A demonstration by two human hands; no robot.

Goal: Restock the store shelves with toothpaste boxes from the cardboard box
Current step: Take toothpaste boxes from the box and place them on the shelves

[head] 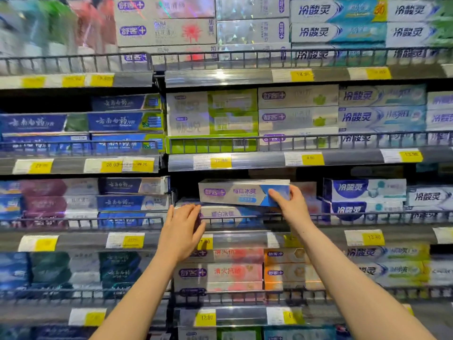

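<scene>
We see the right hand (290, 204) gripping the box (235, 192) by its right end, above the shelf (245, 238). Left hand (182, 229), fingers relaxed, rests on the lower box (225, 213).

Toothpaste box (242, 192): glossy printed card; wire shelf rails (245, 56): dark matt metal. Price-label strips (220, 77): clear shiny plastic over paper tags (111, 165).

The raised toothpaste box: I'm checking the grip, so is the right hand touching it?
Touching. The head view shows the right hand wrapped round the right end of the raised toothpaste box, thumb on its front face.
</scene>
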